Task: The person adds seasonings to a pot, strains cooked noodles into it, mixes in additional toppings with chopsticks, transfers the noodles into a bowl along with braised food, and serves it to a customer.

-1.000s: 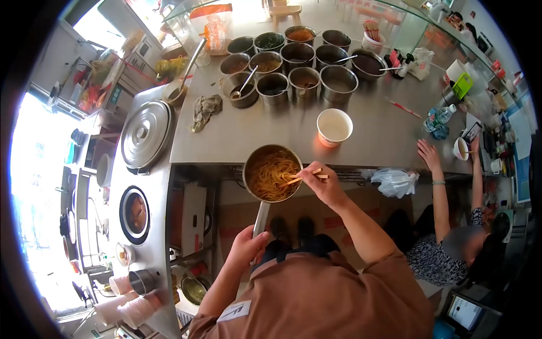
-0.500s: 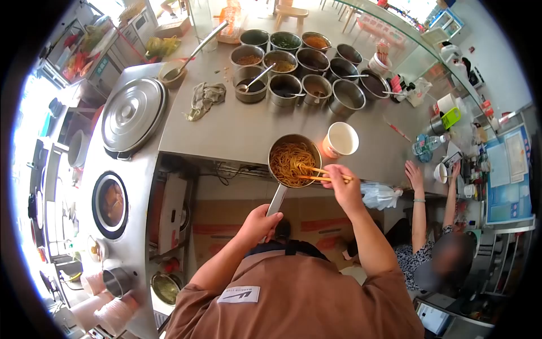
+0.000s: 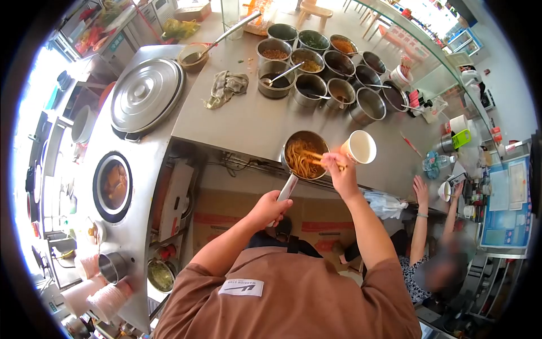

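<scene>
My left hand [image 3: 270,208] is wrapped round the handle of a small metal saucepan [image 3: 290,185], which I hold at the counter's front edge. Brown sauced noodles [image 3: 302,163] lie in the pan, some bunched around the chopstick tips. Between the fingers of my right hand [image 3: 342,173] is a pair of wooden chopsticks [image 3: 317,159], their ends down in the noodles. Just beyond that hand, a white paper cup [image 3: 361,147] stands on the counter, close to the pan's right side.
Metal pots of sauces and toppings [image 3: 307,90] cluster on the counter [image 3: 254,127], several with spoons. A crumpled cloth [image 3: 227,88] lies to their left. A large lidded pot [image 3: 145,93] sits further left. Another person's hand [image 3: 421,191] rests at the right edge near a water bottle [image 3: 433,164].
The view has shifted slightly, so the counter appears further right and lower. The chopsticks have moved within the pan and the noodles lie differently. The pan is tilted more toward the cup.
</scene>
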Demonstrator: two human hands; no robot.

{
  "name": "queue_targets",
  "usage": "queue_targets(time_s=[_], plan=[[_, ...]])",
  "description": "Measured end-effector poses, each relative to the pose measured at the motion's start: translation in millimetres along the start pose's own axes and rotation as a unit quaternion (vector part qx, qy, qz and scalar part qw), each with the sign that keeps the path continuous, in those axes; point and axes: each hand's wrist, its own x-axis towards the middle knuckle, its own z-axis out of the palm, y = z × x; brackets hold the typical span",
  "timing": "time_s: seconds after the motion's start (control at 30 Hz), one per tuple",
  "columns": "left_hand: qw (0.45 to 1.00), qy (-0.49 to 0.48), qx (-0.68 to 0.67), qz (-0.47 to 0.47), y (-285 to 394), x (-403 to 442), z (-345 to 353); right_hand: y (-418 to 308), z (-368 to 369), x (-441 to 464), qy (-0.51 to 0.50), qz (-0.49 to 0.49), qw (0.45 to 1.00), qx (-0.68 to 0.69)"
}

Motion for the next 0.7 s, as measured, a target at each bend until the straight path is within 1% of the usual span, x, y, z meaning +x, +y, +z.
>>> queue_targets(time_s=[0.07,0.1,0.13,0.2,0.23,0.27,0.33,0.37,0.4,0.47,0.5,0.6,0.63,0.7], plan=[[1.0,0.001,-0.011,0.009,-2.4,5.5,-6.5,-3.1,-3.6,12.8,0.043,-0.039,0.985,-0.164],[1.0,-0.005,-0.019,0.004,-3.5,8.8,-10.9,-8.7,-8.5,6.5,0.017,-0.053,0.975,-0.214],[1.0,-0.011,-0.029,-0.002,-1.1,8.1,-12.7,-10.0,-3.7,1.6,0.011,-0.055,0.975,-0.217],[1.0,-0.008,-0.017,0.005,2.3,7.2,-11.1,-9.2,2.2,-6.3,-0.044,0.003,0.997,-0.067],[1.0,-0.007,0.007,0.007,2.6,4.1,-9.9,-9.5,3.6,1.5,-0.043,0.058,0.996,0.046],[1.0,-0.009,0.007,0.007,0.9,6.1,-11.0,-3.8,3.5,9.1,-0.041,0.058,0.996,0.045],[1.0,-0.004,0.001,-0.004,0.2,9.7,-14.1,9.2,3.1,22.7,0.046,0.074,0.995,-0.05],[1.0,-0.003,-0.001,0.0,1.9,11.0,-15.7,11.8,3.8,21.0,0.028,0.039,0.995,-0.082],[1.0,-0.008,-0.005,0.0,2.8,11.0,-17.1,14.1,0.9,22.6,0.025,0.038,0.995,-0.084],[1.0,-0.015,-0.011,-0.008,-0.2,6.5,-16.5,-5.7,-0.4,18.3,-0.008,0.136,0.989,0.053],[1.0,-0.014,0.0,-0.004,1.1,6.4,-15.4,-0.1,1.0,16.2,-0.007,0.137,0.989,0.052],[1.0,-0.017,0.005,0.01,6.6,9.6,-15.0,24.9,14.1,24.2,0.005,0.045,0.999,-0.002],[1.0,-0.021,0.0,0.012,6.7,9.5,-17.0,9.8,17.0,21.6,-0.053,0.059,0.997,0.025],[1.0,-0.013,0.009,0.0,3.9,7.8,-20.5,8.6,-2.9,26.5,-0.051,0.083,0.995,0.004]])
